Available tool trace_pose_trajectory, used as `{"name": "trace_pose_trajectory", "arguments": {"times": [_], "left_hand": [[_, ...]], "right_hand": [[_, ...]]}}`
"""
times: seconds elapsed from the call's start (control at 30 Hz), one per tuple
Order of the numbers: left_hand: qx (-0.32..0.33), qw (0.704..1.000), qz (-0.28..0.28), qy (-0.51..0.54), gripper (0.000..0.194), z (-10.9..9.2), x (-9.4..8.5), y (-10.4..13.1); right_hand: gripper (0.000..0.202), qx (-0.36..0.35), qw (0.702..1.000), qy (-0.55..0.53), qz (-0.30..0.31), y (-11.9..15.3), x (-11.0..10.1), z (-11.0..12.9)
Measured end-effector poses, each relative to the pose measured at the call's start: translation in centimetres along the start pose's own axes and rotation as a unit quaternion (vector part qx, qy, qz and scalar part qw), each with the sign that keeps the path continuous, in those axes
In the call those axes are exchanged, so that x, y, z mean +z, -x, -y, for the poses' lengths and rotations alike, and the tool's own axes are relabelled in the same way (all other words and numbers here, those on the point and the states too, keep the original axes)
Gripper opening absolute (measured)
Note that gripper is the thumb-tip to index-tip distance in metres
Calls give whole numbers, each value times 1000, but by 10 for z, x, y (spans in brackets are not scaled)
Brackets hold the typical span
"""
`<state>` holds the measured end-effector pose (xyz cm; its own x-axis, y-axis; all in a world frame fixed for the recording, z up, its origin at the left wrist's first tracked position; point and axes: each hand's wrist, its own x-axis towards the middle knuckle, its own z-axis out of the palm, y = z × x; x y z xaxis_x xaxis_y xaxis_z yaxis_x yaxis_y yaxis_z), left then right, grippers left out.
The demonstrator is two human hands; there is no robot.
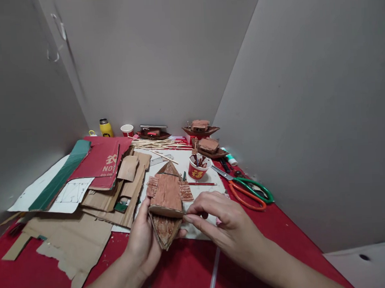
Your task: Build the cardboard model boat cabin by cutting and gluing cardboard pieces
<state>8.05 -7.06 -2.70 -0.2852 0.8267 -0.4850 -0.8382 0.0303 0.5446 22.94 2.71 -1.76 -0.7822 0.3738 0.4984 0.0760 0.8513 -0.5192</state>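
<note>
A small model boat (168, 192) of brown-painted cardboard lies tilted in my left hand (144, 232), with its pointed end towards me. Its curved roof is reddish brown, and ribbed flaps stick out at both sides. My left fingers wrap around it from below and are partly hidden by the hull. From the right, my right hand (215, 216) pinches the near right corner of the roof between thumb and forefinger. Whether something tiny sits in that pinch cannot be made out. Just beyond the boat stand a red paper cup (198, 171) holding brown pieces and a red pencil (203, 184).
Cardboard sheets (75, 240) and a red panel (96, 157) pile up on the left. Large scissors (246, 192) with green and orange handles lie right. Thin wooden sticks (157, 144), more model boats (200, 127), a yellow bottle (105, 129) and grey walls (149, 56) bound the back.
</note>
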Motion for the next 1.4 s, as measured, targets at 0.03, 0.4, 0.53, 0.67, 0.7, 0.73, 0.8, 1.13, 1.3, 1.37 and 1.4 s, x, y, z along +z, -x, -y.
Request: {"name": "trace_pose_trajectory", "arguments": {"times": [0.03,0.4,0.53,0.67,0.7,0.73,0.8,1.13,1.3,1.37,1.4], "left_hand": [[1,1000,-1,1,44,0,0,0],[14,997,33,73,42,7,1,0],[9,994,36,104,42,9,3,0],[21,991,63,120,39,12,0,-1],[31,990,69,122,38,13,-1,-1],[41,989,74,124,37,14,-2,-2],[57,987,78,128,35,15,-3,-2],[74,986,71,134,30,19,-5,2],[83,986,59,131,28,22,-6,1],[83,987,55,128,28,23,-7,0],[83,987,55,126,29,23,-8,-1]], "right_hand": [[14,0,1000,6,1,0,1,0],[11,-34,999,19,1,-9,1,15],[11,-77,996,30,-12,-19,5,22],[15,-85,996,18,-7,-25,10,24],[15,-84,996,14,-3,-25,11,24],[16,-83,996,10,3,-25,12,23],[17,-82,997,9,13,-26,13,22],[22,-66,997,19,41,-26,14,26],[23,-78,996,22,36,-26,15,28],[23,-87,995,28,30,-25,16,28],[23,-89,995,30,31,-25,17,28]]}}
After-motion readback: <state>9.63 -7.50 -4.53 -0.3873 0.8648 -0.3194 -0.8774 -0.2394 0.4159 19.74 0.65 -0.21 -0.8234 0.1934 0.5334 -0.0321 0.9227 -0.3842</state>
